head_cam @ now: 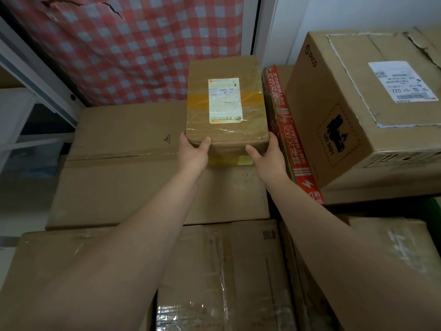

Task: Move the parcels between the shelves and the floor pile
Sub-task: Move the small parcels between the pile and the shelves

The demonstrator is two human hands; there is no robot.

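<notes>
Both arms reach forward, and the small parcel sits between the hands at its near end. The left hand grips the near left corner, thumb on the front face and fingers round the side. The right hand grips the near right corner in the same way. The parcel is a brown taped box with a pale shipping label on top. It lies over the far right part of a large flat carton; whether it rests on that carton or is held just above it is hard to tell from this angle.

The large carton lies on top of more taped cartons stacked below, which fill the lower part of the view. Behind the stack hangs a red and white checked cloth, with a white frame and a pale wall to its right.

Just beside the parcel's right side stands a thin red printed box on edge, close against the right hand's fingers. Beyond it a big carton marked PICO, tilted and bearing a white label, crowds that side.
</notes>
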